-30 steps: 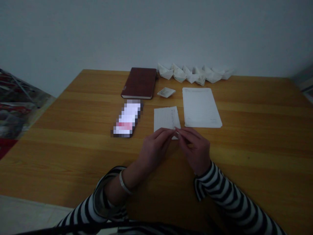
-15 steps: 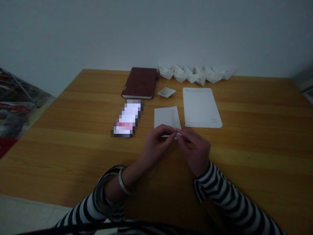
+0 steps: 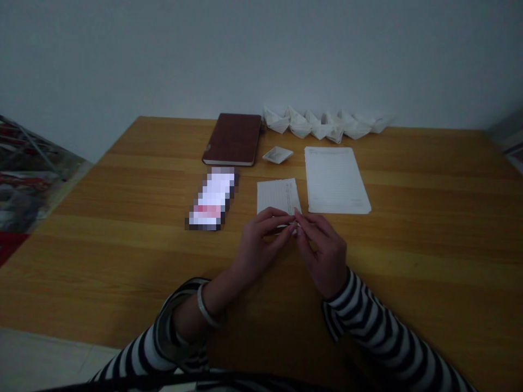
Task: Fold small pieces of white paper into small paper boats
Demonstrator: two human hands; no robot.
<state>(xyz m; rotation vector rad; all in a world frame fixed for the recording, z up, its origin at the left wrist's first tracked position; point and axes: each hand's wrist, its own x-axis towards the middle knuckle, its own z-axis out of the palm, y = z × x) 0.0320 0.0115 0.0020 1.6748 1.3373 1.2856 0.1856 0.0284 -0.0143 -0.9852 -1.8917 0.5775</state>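
We note a wooden table [image 3: 417, 234] against a pale wall [image 3: 261, 54]; pale floor [image 3: 44, 351] near left; our left hand [image 3: 257, 247] and right hand [image 3: 326, 253] pinch small paper [image 3: 298, 224], mostly hidden.

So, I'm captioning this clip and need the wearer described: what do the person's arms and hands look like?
Both arms wear black-and-white striped sleeves. The left sleeve ends partway up the forearm, and a pale, silvery bangle circles that wrist. The right sleeve reaches the wrist, its cuff loose. The left hand and right hand are ungloved.
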